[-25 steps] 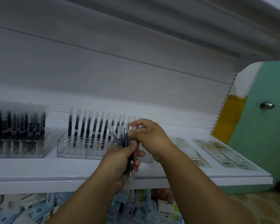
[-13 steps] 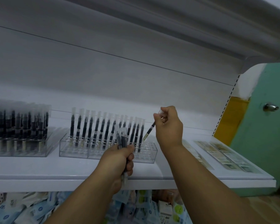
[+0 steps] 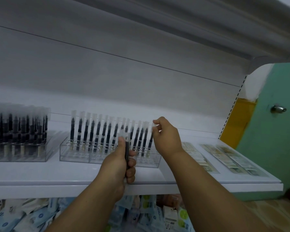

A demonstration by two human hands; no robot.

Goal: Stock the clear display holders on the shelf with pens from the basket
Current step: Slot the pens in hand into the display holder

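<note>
**Right hand setting a pen at the end of the row in the clear holder**

A clear holder (image 3: pixel 84 154) is sitting on the white shelf (image 3: pixel 40 174), and everything below is placed against it. A row of pens (image 3: pixel 107 131) is standing upright along the holder's back edge, each with a dark barrel and a frosted cap, running from its left end almost to its right end.

The right hand (image 3: pixel 166 136) is reaching over the holder's right end. Its thumb and fingertips are pinched together on the frosted cap of a single pen (image 3: pixel 150 139), which is standing nearly upright, leaning slightly, as the last one in the row. The lower tip of that pen is down at the holder's top; whether it is seated in a hole cannot be told.

The left hand (image 3: pixel 119 163) is hovering in front of the holder's right half, closed in a fist around a small bundle of pens (image 3: pixel 126 148). The bundle is pointing up, with its frosted caps showing above the thumb and dark barrels showing between the fingers.

To the left of the holder, just beside it, a second clear holder (image 3: pixel 23 154) is standing packed with dark pens. To the right of the holder, flat strips of packaged goods (image 3: pixel 228 158) are lying on the shelf. Below the shelf's front edge, packets in blue and white wrappers (image 3: pixel 32 216) are lying in a heap. No basket is in view.
</note>
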